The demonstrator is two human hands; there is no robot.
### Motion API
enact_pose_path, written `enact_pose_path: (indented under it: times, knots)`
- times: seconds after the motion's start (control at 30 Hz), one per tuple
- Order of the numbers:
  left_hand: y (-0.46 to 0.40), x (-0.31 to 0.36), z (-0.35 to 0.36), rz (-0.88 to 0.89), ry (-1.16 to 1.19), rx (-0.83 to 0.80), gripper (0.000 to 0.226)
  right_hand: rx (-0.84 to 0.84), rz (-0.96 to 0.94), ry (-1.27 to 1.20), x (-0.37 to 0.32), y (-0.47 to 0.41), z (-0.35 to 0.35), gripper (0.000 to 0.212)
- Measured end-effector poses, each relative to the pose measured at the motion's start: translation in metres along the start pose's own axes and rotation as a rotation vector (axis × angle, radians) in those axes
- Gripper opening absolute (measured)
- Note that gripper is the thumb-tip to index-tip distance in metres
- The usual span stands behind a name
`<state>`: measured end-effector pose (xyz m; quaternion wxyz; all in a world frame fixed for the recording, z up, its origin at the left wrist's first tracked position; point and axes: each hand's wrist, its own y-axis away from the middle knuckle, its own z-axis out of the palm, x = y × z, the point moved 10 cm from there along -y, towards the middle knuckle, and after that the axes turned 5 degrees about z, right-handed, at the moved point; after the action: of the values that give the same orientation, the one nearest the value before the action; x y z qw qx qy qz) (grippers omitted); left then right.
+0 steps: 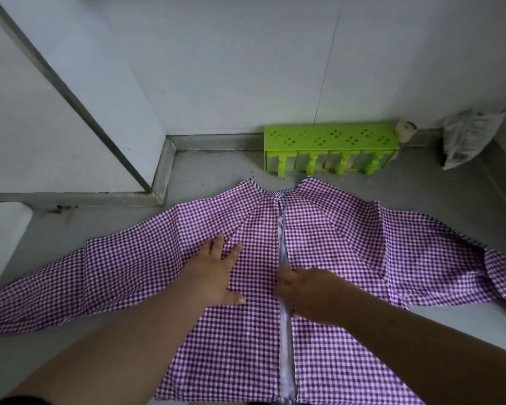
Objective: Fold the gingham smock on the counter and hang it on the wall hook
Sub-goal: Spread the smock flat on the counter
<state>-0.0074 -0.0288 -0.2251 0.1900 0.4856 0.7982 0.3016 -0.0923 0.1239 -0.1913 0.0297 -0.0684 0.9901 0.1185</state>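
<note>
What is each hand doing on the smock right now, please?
Left hand: open, fingers straight, pressing flat on the gingham smock.
Right hand: fingers curled at the smock's centre strip; grip cannot be told.

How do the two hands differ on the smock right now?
The left hand lies flat with straight fingers on the left panel of the smock; the right hand has curled fingers at the pale centre strip. The left hand reaches farther up the cloth than the right hand. Both touch the smock.
</note>
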Motion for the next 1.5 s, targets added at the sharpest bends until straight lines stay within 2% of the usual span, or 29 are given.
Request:
enact_pose_path:
  times: [0.1, 0.17, 0.37, 0.5, 0.57, 0.7, 0.8, 0.97, 1.07, 1.13, 1.2, 1.37, 1.43, 1.5]
  knots:
    - [-0.003, 0.004, -0.001, -0.007, -0.008, -0.01, 0.135, -0.194, -0.059, -0.058, -0.006, 0.002, 0.013, 0.039]
    - [-0.004, 0.003, 0.0, -0.008, -0.006, -0.016, 0.136, -0.249, -0.069, -0.05, -0.01, 0.004, 0.014, 0.026]
    - [-0.008, 0.002, 0.004, -0.001, 0.001, -0.017, 0.138, -0.133, -0.101, -0.007, -0.016, -0.006, -0.004, 0.011]
    - [-0.009, 0.003, 0.004, -0.012, 0.001, -0.022, 0.139, -0.046, 0.051, -0.007, -0.015, -0.012, -0.009, 0.02]
    - [-0.009, 0.003, 0.004, -0.02, -0.002, -0.022, 0.139, -0.031, 0.193, -0.015, -0.007, -0.018, -0.012, 0.033]
    - [-0.009, 0.003, 0.002, -0.013, -0.008, -0.016, 0.138, -0.268, 0.499, -0.153, 0.011, -0.024, 0.007, 0.093]
    - [-0.006, -0.001, 0.001, 0.024, 0.008, -0.015, 0.13, -0.371, 0.579, -0.211, 0.017, -0.026, 0.017, 0.112]
    - [0.012, -0.033, -0.006, 0.03, 0.083, 0.102, 0.1, -0.387, 0.602, -0.212, 0.019, -0.028, 0.018, 0.115]
    - [0.021, -0.074, 0.0, -0.1, 0.161, 0.176, 0.089, -0.384, 0.591, -0.199, 0.019, -0.028, 0.018, 0.116]
    - [0.028, -0.108, 0.014, -0.216, 0.256, 0.165, 0.084, -0.369, 0.586, -0.188, 0.019, -0.029, 0.019, 0.116]
    - [0.034, -0.136, 0.033, -0.295, 0.344, 0.101, 0.085, -0.35, 0.576, -0.178, 0.019, -0.029, 0.018, 0.116]
    - [0.051, -0.18, 0.054, -0.464, 0.328, -0.029, 0.108, -0.355, 0.554, -0.16, 0.02, -0.031, 0.018, 0.115]
    - [0.055, -0.186, 0.043, -0.466, 0.316, 0.011, 0.114, -0.358, 0.547, -0.145, 0.019, -0.031, 0.016, 0.114]
    - [0.053, -0.166, 0.017, -0.285, 0.2, 0.194, 0.11, -0.349, 0.532, -0.114, 0.017, -0.03, 0.012, 0.112]
